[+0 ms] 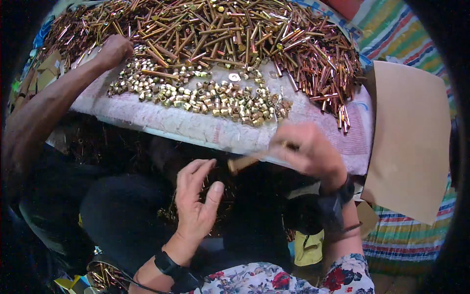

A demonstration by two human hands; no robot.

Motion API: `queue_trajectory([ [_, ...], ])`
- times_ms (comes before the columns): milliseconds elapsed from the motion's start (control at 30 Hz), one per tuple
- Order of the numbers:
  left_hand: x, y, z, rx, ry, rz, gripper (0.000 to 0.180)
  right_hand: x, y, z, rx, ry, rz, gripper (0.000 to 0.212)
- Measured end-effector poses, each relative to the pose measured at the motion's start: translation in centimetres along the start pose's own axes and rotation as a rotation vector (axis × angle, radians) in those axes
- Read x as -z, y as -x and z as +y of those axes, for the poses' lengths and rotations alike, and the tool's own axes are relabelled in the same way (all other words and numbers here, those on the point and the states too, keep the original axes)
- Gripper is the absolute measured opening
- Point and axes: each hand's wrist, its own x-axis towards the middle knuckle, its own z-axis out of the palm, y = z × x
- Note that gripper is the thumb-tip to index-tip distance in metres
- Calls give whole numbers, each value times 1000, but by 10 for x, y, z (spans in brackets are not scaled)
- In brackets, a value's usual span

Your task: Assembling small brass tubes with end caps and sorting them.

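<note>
My left hand (pixel 198 198) is raised over the dark space in front of the table, its fingers and thumb spread, with nothing in it. My right hand (pixel 308 149) is at the table's near edge, its fingers curled and smeared by motion. From its fingertips a brass-coloured bolt (pixel 241 163) points left toward my left hand, its wider end leading. A small gold piece (pixel 291 145) shows between the right fingers. Just beyond lie many short gold sleeves (pixel 215 100). Behind them a large heap of long bolts (pixel 205 34) covers the table's far part.
A co-worker's hand (pixel 115 51) reaches into the heap from the left. A pale cloth (pixel 196 125) covers the table. A brown cardboard sheet (pixel 411 137) stands at the right, beside striped sheeting (pixel 401 245). A flat washer (pixel 234 77) lies among the sleeves. More bolts (pixel 105 277) sit low at the left.
</note>
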Motion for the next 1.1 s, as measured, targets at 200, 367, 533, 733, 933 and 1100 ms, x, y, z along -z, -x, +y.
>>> queue_trajectory([
  [200,-9,18,8,379,306,-511,22,-27,-3,-11,50,-210,-120,17],
  [367,-6,11,1,759,719,-317,23,-9,-98,66,-4,323,295,15],
  [533,-6,10,-9,821,744,-187,25,-33,-137,84,-390,563,-59,17],
  [733,-5,6,-13,929,909,-160,26,-24,-111,94,-130,481,325,15],
  [933,-5,5,-7,907,903,-166,29,-58,-38,19,-11,94,540,8],
  [1100,-16,7,3,871,951,-195,27,-45,-6,22,-349,-280,710,8],
])
